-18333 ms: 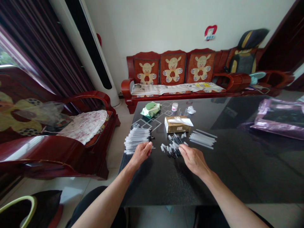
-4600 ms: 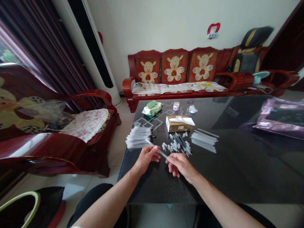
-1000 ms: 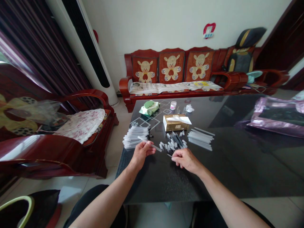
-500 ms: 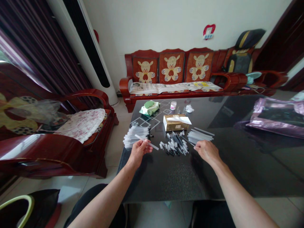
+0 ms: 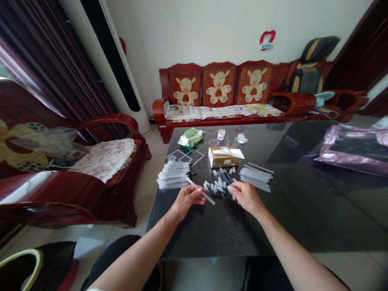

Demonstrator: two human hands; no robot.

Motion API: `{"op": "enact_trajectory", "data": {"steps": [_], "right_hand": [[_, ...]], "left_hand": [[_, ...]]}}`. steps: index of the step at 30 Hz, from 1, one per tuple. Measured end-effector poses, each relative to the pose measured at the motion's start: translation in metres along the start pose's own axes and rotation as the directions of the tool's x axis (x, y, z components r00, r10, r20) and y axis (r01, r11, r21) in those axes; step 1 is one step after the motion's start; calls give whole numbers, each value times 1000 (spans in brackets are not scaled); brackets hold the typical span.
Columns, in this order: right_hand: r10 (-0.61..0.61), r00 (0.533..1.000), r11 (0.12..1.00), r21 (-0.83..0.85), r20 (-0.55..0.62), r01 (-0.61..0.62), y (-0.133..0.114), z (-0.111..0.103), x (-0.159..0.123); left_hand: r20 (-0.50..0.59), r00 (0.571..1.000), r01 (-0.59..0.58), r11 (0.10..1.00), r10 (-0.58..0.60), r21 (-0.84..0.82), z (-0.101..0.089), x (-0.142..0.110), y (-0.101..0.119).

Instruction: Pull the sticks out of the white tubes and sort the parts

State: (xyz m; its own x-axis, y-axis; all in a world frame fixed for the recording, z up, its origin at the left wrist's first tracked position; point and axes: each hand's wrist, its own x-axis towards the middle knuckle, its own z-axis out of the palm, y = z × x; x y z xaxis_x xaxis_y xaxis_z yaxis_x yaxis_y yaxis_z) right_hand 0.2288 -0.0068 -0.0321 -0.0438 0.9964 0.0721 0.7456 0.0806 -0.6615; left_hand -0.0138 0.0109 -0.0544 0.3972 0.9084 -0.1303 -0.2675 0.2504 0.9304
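Observation:
My left hand [image 5: 188,199] pinches a translucent white pen barrel [image 5: 209,198], which slants down to the right over the dark table. My right hand [image 5: 247,197] is closed at the right edge of a mixed pile of dark pen refills [image 5: 223,176] and small whitish caps [image 5: 214,188]. What its fingertips hold, if anything, is hidden. Left of the pile lies a stack of white pens [image 5: 172,174] with dark ends. On the right, loose pen barrels [image 5: 256,177] are laid side by side, just beyond my right hand.
Behind the pile stands a gold tissue box [image 5: 222,161]. Farther back are a green wipes pack [image 5: 190,138], a small pink-and-white cup [image 5: 221,134] and a crumpled tissue [image 5: 241,138]. A shiny purple bag [image 5: 333,155] lies on the table's right side.
My right hand has moved left from the loose barrels to the pile of refills and caps. My left hand, still holding the pen barrel, has shifted slightly right and nearer to me.

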Motion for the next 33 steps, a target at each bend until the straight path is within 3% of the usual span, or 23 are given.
{"op": "enact_trajectory", "data": {"steps": [2,5,8,13,15,20,25,29,33], "right_hand": [[-42,986,969,246,163,1,-15,12,-8],[-102,941,898,437,321,-52,-28,30,-17],[-108,905,854,505,412,-128,-28,39,-19],[-54,890,830,516,453,-213,-21,34,-17],[-42,874,813,526,484,-252,-23,31,-17],[-66,821,737,583,567,-343,-28,33,-19],[-118,782,627,657,612,-419,-30,34,-21],[-197,712,508,691,674,-514,-33,28,-21],[-249,667,466,691,702,-553,-37,26,-22]], "left_hand": [[40,999,10,1000,-10,-5,5,-3,-1],[96,995,19,1000,-19,-1,12,-6,-2],[109,994,12,1000,-14,16,13,-7,0],[-58,995,-83,996,85,36,-3,1,16],[-72,992,-98,993,103,67,-6,2,20],[84,992,-104,982,92,155,5,-3,11],[242,964,-183,941,115,284,17,-10,7],[275,943,-307,807,187,504,16,-15,20],[396,873,-487,477,284,732,15,-20,34]]}}
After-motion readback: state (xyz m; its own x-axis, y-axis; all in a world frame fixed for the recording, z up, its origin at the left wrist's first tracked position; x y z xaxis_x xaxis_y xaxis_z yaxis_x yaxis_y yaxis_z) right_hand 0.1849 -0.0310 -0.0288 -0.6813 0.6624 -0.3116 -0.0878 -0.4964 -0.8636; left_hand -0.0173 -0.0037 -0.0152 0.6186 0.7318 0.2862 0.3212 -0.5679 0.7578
